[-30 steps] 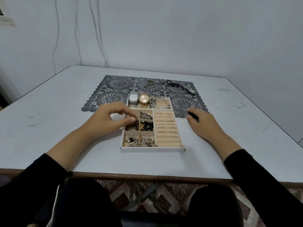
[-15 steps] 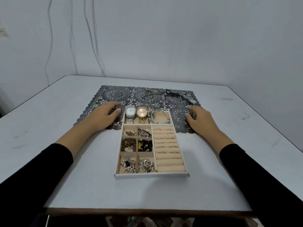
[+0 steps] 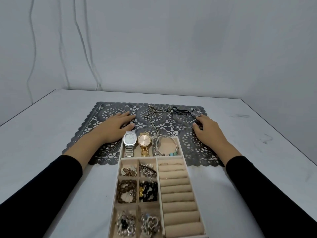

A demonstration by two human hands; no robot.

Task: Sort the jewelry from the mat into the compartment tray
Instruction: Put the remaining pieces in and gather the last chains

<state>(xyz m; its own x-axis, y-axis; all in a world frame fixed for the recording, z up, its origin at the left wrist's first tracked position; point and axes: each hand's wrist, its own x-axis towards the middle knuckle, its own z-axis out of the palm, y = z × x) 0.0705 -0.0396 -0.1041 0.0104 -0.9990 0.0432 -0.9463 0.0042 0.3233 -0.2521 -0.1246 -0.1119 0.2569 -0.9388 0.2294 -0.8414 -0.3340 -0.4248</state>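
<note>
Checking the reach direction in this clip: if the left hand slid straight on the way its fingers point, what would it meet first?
Most likely the silver chain necklace on the lace mat; only bare mat separates it from the left hand.

A plain pale grey wall (image 3: 171,40) rises behind the white tabletop (image 3: 51,127), with thin cables (image 3: 82,40) hanging above its far left corner.

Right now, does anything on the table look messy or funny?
Yes. The chain necklace sprawls crookedly across the mat, its near end reaching the far rim of the tray. The silver watch and gold watch poke out over that rim. A black cord lies loose on the mat.
</note>
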